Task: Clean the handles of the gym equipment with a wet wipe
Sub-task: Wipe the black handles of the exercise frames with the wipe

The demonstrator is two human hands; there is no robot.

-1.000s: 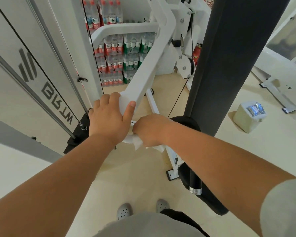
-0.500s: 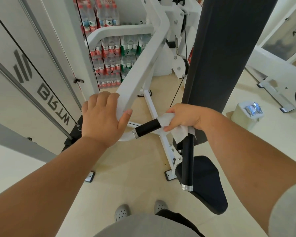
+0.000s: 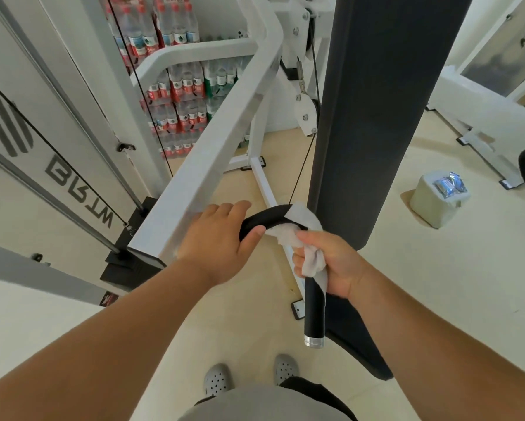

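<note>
Just then your right hand (image 3: 322, 262) had slid the wipe (image 3: 299, 230) round the bend of the handle (image 3: 314, 311) and onto its downward stretch; half a second before, it was on the level part. Its fingers were curled tight round wipe and handle together, with loose cloth bunched above the fist. Your left hand (image 3: 215, 238) had come off the white arm (image 3: 212, 159) and now held the handle's upper curve, fingers over and thumb beneath, steadying it. By my reading the level part was done, and the stretch down to the chrome cap (image 3: 314, 341) was yet to be wiped.

As for writing, the panel (image 3: 27, 183) at left bore large grey letters, seemingly "BRTM", lying sideways to you, with a striped mark above them. The bottles (image 3: 179, 89) behind had red and green labels, the print too small to read. On the floor at right a tub (image 3: 431, 205) carried a blue packet (image 3: 448, 183), also unreadable. Dark lettering at the top right corner was cut off.
</note>
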